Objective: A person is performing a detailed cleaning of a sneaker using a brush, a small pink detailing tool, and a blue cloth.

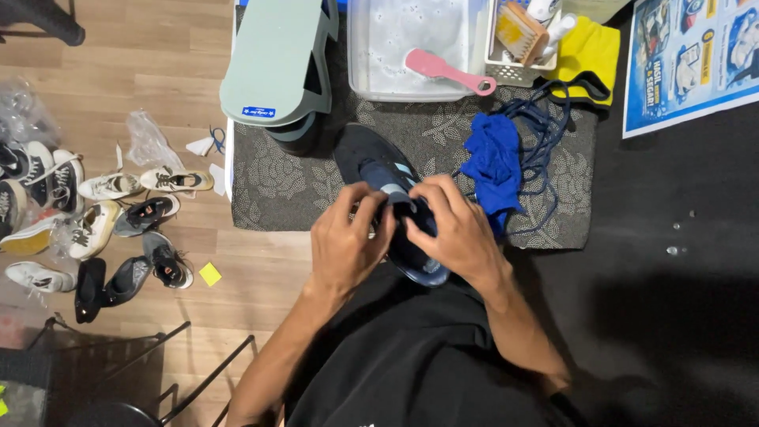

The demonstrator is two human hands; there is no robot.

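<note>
Pinching the dark shoe [379,178] at centre frame, the left hand [345,241] and right hand [452,229] steady it over the patterned mat [285,182], with the blue cloth [494,162] lying beside it.

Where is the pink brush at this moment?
In the head view, the pink brush lies at top centre, across the front edge of the clear plastic tub, beside the white basket and above the blue cloth.

At your upper right a glossy blue poster [692,59] lies on the dark floor; a small blue-and-white label [258,112] sticks on the grey-green stool [273,63].
</note>
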